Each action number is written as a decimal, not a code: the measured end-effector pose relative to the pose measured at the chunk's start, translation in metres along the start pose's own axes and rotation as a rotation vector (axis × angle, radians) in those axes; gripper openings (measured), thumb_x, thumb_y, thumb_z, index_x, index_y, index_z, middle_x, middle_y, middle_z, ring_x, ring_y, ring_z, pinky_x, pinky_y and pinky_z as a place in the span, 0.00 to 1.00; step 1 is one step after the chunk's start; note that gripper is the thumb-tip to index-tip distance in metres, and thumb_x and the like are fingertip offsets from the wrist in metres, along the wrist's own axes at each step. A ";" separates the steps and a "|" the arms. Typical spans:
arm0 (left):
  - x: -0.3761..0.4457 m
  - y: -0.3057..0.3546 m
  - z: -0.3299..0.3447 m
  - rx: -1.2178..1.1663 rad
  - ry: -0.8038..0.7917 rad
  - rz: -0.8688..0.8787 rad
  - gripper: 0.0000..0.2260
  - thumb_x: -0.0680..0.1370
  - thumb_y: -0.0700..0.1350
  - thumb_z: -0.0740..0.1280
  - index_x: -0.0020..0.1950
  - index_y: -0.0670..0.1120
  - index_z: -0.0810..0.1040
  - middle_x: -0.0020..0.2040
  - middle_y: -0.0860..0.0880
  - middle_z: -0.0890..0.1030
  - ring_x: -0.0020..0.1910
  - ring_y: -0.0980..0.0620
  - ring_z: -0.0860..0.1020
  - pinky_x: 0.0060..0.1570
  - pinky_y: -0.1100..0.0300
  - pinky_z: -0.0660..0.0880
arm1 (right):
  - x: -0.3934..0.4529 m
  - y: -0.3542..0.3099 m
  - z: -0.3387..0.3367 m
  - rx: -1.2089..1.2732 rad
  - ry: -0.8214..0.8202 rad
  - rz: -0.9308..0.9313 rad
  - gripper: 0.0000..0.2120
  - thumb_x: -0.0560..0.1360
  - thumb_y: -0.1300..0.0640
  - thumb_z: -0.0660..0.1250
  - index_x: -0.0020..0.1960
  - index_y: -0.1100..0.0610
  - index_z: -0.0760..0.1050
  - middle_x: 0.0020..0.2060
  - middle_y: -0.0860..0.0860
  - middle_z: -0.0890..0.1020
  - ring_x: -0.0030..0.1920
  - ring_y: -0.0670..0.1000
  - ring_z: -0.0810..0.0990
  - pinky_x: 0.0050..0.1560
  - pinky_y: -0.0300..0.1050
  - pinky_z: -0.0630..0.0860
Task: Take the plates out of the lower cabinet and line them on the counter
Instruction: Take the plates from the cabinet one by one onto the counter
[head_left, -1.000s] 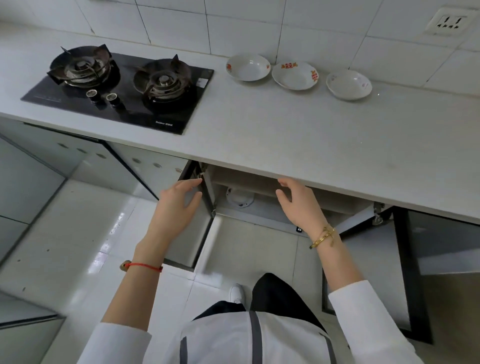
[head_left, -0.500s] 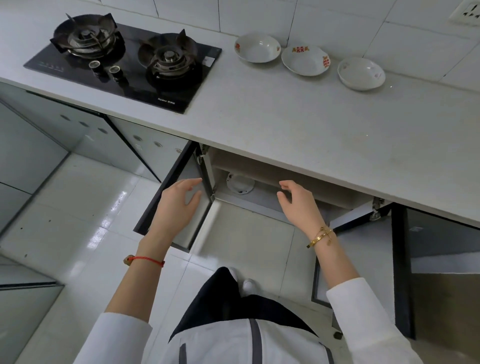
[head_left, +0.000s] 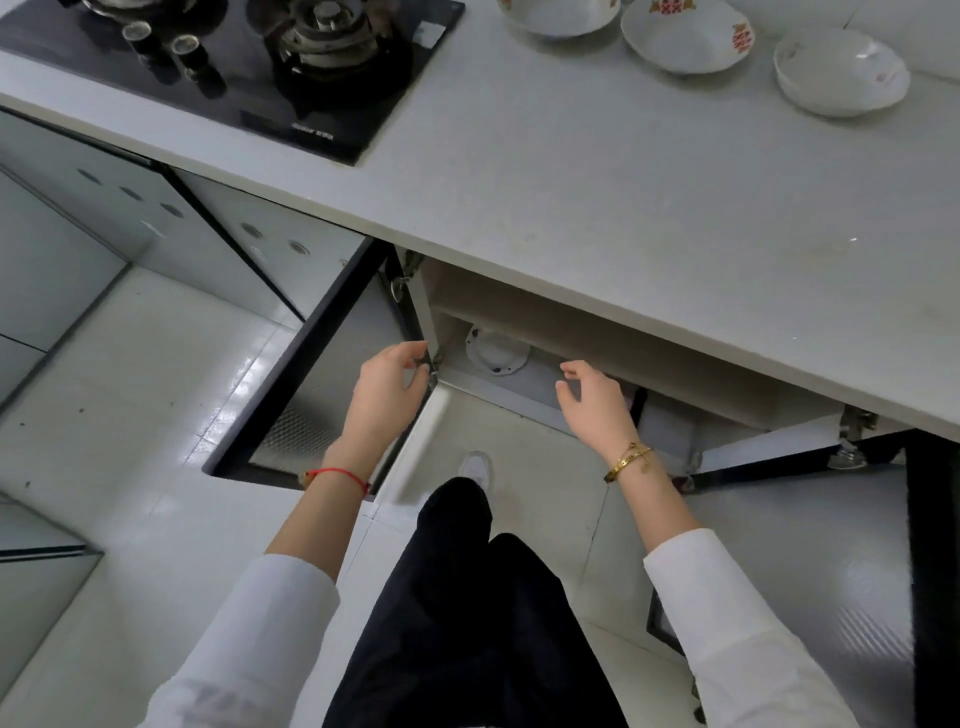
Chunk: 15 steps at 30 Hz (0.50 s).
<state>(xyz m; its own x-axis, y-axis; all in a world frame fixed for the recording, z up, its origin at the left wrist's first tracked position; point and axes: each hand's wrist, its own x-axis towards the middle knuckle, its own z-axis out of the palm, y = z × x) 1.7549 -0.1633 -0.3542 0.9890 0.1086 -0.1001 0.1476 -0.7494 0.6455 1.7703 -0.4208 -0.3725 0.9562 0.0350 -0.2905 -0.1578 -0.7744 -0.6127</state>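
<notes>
Three white plates stand in a row at the back of the grey counter (head_left: 649, 171): a left plate (head_left: 561, 18), a middle plate with red marks (head_left: 685, 36) and a right plate (head_left: 841, 73). Below the counter the lower cabinet (head_left: 587, 332) stands with both doors swung out. Inside it, at the left, a white plate (head_left: 496, 351) rests on the cabinet floor. My left hand (head_left: 387, 384) hovers at the cabinet's left edge, fingers loosely curled and holding nothing. My right hand (head_left: 592, 397) reaches into the opening right of that plate, also holding nothing.
A black gas hob (head_left: 234, 57) with two burners sits at the counter's left end. The left cabinet door (head_left: 306, 395) and the right cabinet door (head_left: 841, 545) jut out over the white tiled floor. My dark-trousered legs (head_left: 467, 597) are between them.
The view has dropped and closed in on the cabinet. Both hands have moved forward toward the opening, and the plate inside shows larger.
</notes>
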 end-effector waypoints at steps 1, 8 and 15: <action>0.012 -0.009 0.015 0.004 0.001 0.001 0.15 0.78 0.41 0.62 0.64 0.43 0.77 0.58 0.45 0.81 0.56 0.47 0.79 0.58 0.52 0.75 | 0.014 0.010 0.012 -0.004 -0.002 0.001 0.17 0.79 0.55 0.59 0.66 0.60 0.71 0.62 0.55 0.77 0.65 0.55 0.73 0.63 0.45 0.69; 0.100 -0.097 0.134 0.008 -0.090 -0.013 0.14 0.77 0.36 0.62 0.62 0.38 0.78 0.56 0.39 0.81 0.55 0.42 0.80 0.57 0.58 0.72 | 0.125 0.093 0.115 -0.067 -0.016 0.012 0.17 0.79 0.56 0.59 0.65 0.60 0.72 0.61 0.58 0.78 0.63 0.60 0.75 0.61 0.51 0.72; 0.163 -0.202 0.251 0.072 -0.190 -0.011 0.15 0.77 0.36 0.61 0.63 0.38 0.77 0.58 0.41 0.81 0.55 0.44 0.80 0.58 0.57 0.74 | 0.210 0.185 0.226 -0.128 -0.090 -0.003 0.19 0.80 0.56 0.58 0.68 0.63 0.68 0.64 0.61 0.76 0.64 0.60 0.74 0.64 0.48 0.69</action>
<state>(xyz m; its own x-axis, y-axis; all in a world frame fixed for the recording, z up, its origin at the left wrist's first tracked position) 1.8849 -0.1580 -0.6908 0.9676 -0.0029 -0.2526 0.1511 -0.7945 0.5881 1.8858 -0.4139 -0.7129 0.9298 0.0900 -0.3570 -0.1162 -0.8484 -0.5165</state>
